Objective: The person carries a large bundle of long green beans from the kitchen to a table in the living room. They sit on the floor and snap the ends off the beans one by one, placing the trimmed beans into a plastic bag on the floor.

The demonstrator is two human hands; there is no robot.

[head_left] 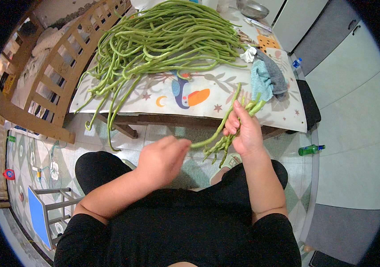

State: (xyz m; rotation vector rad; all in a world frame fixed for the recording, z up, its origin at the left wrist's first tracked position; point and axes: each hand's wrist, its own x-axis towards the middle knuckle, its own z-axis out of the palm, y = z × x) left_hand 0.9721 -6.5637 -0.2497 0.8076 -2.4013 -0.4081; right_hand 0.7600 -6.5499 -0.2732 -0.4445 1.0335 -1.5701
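Note:
A long green bean (214,135) stretches between my two hands, in front of the table's near edge. My left hand (165,158) is closed around its lower left end, slightly blurred. My right hand (244,127) is closed on the same bean's upper stretch and on a small bunch of long beans (221,144). The bunch's tips hang below my right fist, and its thick folded ends poke out above the thumb. Behind my hands, a big heap of long beans (163,40) covers the back of the table, several strands trailing over its front left edge.
The table (132,100) has a printed cover. At its right lie a teal and grey cloth (263,80), a crumpled white tissue (248,54) and a metal bowl (252,9). A wooden bed rail (52,75), blue-topped stool (40,218) and green bottle (311,150) stand or lie around.

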